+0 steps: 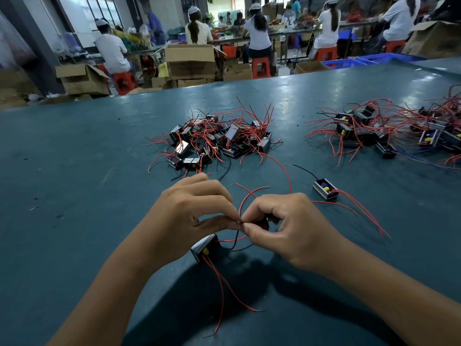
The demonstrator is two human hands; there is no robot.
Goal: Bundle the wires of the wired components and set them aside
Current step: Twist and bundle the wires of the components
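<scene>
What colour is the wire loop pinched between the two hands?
Red; the wire loop shows best in the head view, pinched by the left hand and right hand.

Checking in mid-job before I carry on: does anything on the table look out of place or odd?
Only a small thing: one boxy metal component with red wires lies alone on the teal table, apart from the central pile of wired components and the right-hand pile. Both hands, left and right, pinch wires normally.
</scene>
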